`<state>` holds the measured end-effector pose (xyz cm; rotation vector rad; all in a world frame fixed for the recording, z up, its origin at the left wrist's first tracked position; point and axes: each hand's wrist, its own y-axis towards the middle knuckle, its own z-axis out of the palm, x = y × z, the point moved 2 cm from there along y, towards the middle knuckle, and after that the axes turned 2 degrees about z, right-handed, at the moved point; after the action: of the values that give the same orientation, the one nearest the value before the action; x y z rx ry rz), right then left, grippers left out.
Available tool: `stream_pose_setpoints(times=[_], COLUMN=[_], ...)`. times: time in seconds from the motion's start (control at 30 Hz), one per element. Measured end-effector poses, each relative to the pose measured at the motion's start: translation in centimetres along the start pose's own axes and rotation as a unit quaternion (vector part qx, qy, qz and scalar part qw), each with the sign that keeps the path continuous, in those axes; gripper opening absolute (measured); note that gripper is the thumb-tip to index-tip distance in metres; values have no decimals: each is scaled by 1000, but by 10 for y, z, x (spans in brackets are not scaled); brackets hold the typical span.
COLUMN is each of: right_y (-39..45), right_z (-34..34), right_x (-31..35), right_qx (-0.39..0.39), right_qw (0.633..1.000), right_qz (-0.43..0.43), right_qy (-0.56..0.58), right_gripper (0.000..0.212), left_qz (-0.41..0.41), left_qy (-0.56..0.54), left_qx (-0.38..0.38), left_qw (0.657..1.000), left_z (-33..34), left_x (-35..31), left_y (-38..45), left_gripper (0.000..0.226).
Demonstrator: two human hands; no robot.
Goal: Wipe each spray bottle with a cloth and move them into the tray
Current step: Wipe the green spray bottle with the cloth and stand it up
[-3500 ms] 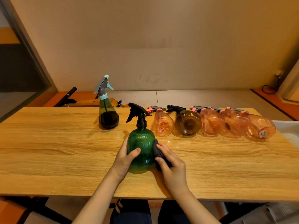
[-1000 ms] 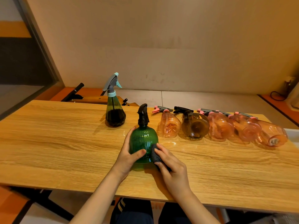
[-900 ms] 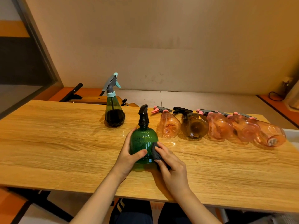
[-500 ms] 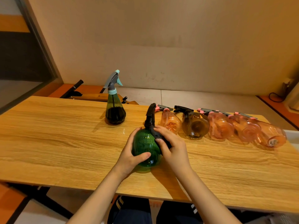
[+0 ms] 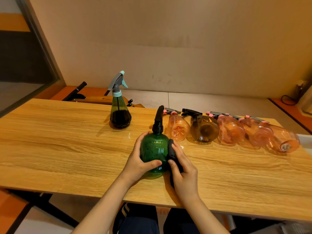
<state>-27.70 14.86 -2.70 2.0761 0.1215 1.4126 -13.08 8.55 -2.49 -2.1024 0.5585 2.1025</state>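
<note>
A round green spray bottle (image 5: pixel 153 149) with a black trigger head stands upright near the table's front middle. My left hand (image 5: pixel 138 162) wraps around its left side, thumb across the front. My right hand (image 5: pixel 184 174) holds a dark cloth (image 5: pixel 171 152) against the bottle's right side. Behind, a dark green bottle (image 5: pixel 120 114) with a teal and grey sprayer stands upright. To the right lies a row of bottles on their sides: a pink bottle (image 5: pixel 178 127), a brown bottle (image 5: pixel 204 130), and more pink bottles (image 5: pixel 258 134). A white tray's corner (image 5: pixel 306 140) shows at the right edge.
The wooden table (image 5: pixel 59 149) spreads wide to the left of the bottles. Beyond its far edge are a black handle (image 5: pixel 76 91) and wooden pieces on the floor. A plain wall stands behind, a cable (image 5: pixel 287 99) at far right.
My right hand with the cloth slid from the bottle's neck and top back down to its lower right side. The bottle stands upright again after tilting. My left hand kept its hold.
</note>
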Motion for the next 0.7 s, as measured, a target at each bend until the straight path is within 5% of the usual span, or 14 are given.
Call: stream_pose_setpoints(times=[0.27,0.4,0.7], right_y=[-5,-7,-4], right_z=[3,5,2], right_x=[1,3,1], right_qx=[42,57,42], right_qw=[995,989,997], right_qz=[-80,-123,-61], right_qy=[-44,-61,-18], right_gripper=[40,54,42], left_qz=[-47,-59,-78], left_qy=[-105,-148,-169], left_qx=[-66,-92,-77], left_qw=[991,983,979], left_z=[-5,-7,-8], left_x=[8,9,5], left_y=[3,4,3], left_gripper=[85,76,115])
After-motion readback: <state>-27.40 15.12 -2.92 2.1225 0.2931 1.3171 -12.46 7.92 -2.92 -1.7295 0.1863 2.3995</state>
